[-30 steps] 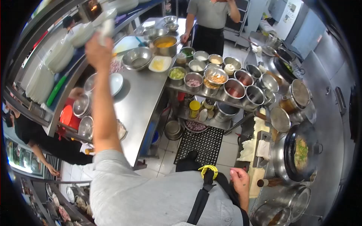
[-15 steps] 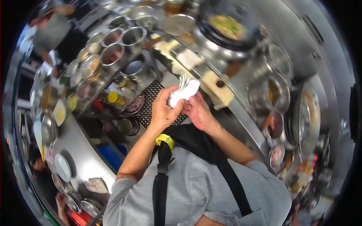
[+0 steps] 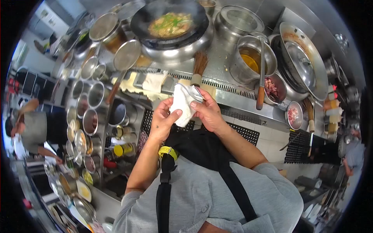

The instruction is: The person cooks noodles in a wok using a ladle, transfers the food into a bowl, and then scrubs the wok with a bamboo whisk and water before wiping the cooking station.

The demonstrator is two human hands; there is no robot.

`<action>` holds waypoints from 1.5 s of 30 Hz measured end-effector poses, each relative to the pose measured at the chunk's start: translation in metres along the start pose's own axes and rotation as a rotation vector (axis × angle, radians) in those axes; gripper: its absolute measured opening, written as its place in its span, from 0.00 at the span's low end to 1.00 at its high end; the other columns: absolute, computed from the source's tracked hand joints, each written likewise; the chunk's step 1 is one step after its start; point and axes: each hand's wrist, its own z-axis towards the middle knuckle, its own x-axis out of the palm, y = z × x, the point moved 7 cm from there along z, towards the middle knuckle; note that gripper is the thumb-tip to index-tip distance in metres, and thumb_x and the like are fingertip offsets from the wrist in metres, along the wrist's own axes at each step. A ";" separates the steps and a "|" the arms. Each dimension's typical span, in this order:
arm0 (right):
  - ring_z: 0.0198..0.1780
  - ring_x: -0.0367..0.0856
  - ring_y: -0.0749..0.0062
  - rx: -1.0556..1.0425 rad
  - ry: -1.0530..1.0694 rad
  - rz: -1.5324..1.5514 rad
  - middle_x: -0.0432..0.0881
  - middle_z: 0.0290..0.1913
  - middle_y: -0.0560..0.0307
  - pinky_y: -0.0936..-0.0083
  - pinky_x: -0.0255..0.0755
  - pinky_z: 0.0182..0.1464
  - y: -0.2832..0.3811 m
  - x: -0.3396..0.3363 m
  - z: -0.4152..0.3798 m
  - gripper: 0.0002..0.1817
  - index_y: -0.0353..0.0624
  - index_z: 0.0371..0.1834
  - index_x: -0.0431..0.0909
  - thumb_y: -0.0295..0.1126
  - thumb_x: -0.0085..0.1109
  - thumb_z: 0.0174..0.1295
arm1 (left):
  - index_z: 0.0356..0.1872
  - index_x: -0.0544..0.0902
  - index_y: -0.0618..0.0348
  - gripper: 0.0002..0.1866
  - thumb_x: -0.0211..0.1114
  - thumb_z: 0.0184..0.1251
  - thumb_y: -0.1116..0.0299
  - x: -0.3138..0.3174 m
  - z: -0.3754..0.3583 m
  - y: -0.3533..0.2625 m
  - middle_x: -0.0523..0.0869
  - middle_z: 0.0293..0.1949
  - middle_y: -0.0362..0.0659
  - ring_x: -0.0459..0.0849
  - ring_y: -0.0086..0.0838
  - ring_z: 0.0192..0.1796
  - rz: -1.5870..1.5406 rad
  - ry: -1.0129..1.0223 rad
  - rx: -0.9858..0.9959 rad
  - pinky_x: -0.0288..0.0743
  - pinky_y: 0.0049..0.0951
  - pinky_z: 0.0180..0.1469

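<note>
A white cloth [image 3: 181, 106] is bunched between my two hands in front of my chest. My left hand [image 3: 164, 119] grips its left side, thumb pressed on top. From the right, my right hand [image 3: 209, 114] pinches the cloth with thumb and fingers. Something grey and shiny shows at the cloth's upper right edge by my right fingers; its kind I cannot make out. Just beyond the cloth, a brush [image 3: 199, 66] with brown bristles stands at the stove's front edge.
A wok [image 3: 138, 22] holding food with green pieces [image 3: 171, 25] sits on the stove. To the right stand a pot of yellowish liquid [image 3: 237, 64] with a ladle across it and a bowl of meat [image 3: 271, 90]. Several metal containers [image 3: 90, 121] line the left. Another person [image 3: 34, 124] is at far left.
My view has swung to the right, bringing the wok and stove in front of me. The cloth is still in both hands, now hanging lower and more upright. The shiny metal prongs above it no longer show clearly.
</note>
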 end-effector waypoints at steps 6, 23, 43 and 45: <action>0.41 0.76 0.79 -0.050 -0.080 -0.235 0.78 0.45 0.58 0.82 0.74 0.37 0.002 0.028 0.042 0.28 0.39 0.60 0.65 0.26 0.62 0.56 | 0.58 0.65 0.67 0.32 0.66 0.54 0.64 -0.022 0.038 -0.005 0.79 0.48 0.50 0.80 0.36 0.51 -0.172 0.417 -0.335 0.75 0.34 0.51; 0.46 0.77 0.45 -0.399 -1.101 -2.154 0.78 0.44 0.40 0.59 0.70 0.50 0.221 -0.059 0.007 0.30 0.42 0.59 0.69 0.38 0.63 0.51 | 0.63 0.63 0.63 0.38 0.54 0.61 0.43 -0.076 0.135 -0.004 0.79 0.49 0.55 0.83 0.39 0.43 -0.522 0.610 -0.473 0.82 0.38 0.39; 0.15 0.67 0.81 -0.258 -0.508 -0.656 0.75 0.26 0.59 0.81 0.64 0.16 0.071 0.007 0.120 0.34 0.43 0.71 0.49 0.22 0.49 0.60 | 0.45 0.74 0.50 0.29 0.46 0.62 0.34 -0.119 0.310 -0.019 0.80 0.39 0.42 0.80 0.38 0.40 -0.281 -0.072 -0.491 0.73 0.43 0.40; 0.15 0.67 0.79 -0.236 -0.466 -0.660 0.74 0.22 0.60 0.79 0.64 0.16 0.072 0.011 0.146 0.33 0.42 0.70 0.50 0.24 0.48 0.60 | 0.44 0.74 0.48 0.25 0.52 0.61 0.38 -0.116 0.316 -0.017 0.78 0.40 0.41 0.78 0.37 0.41 -0.317 -0.078 -0.531 0.73 0.43 0.40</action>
